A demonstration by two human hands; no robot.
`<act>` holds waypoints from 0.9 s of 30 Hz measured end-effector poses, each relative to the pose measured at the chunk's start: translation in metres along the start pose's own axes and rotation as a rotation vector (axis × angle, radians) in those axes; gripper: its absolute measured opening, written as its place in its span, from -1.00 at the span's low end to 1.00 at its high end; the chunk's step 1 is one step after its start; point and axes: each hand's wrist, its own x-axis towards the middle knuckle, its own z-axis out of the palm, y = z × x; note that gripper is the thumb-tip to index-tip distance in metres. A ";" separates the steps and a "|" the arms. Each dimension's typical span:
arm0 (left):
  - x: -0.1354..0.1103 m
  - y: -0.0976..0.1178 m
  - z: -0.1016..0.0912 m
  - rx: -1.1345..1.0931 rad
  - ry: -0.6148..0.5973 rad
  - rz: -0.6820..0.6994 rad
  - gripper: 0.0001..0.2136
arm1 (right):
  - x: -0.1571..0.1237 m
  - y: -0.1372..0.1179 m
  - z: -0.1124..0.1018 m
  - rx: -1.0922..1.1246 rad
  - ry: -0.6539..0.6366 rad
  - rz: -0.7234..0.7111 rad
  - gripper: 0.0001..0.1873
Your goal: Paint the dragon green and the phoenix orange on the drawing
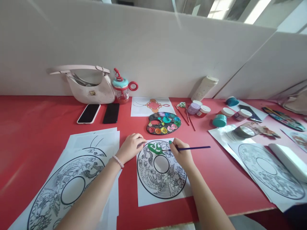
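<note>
Brush (194, 148) in the right grip (183, 155), bristles (164, 150) leftward at green paint (157, 151).

"Where's the light from, then?"
"Upper right, apparently: bright patches (222, 9) there blow out nearly to white, while the white partition (144, 48) below looks dull grey."
"And the red tabletop (43, 121)?"
"Washed pinkish towards the right edge, with a faint, streaky sheen at the lower left."
"Is it sharp?"
"The mid-frame coloring page (161, 183) reads clearly; the handbag (296, 101) at the far right is soft. The wide lens stretches the printed sheet (64, 182) at the lower left."
</note>
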 end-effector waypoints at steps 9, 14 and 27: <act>0.000 0.004 -0.002 0.005 0.009 0.003 -0.82 | 0.002 0.008 0.005 -0.011 0.025 -0.031 -0.68; -0.001 0.004 -0.001 0.007 0.015 0.004 -0.82 | 0.003 0.011 0.006 -0.032 0.054 -0.040 -0.66; -0.001 0.004 0.000 0.008 0.020 -0.001 -0.82 | 0.004 0.013 0.007 -0.015 0.086 -0.016 -0.66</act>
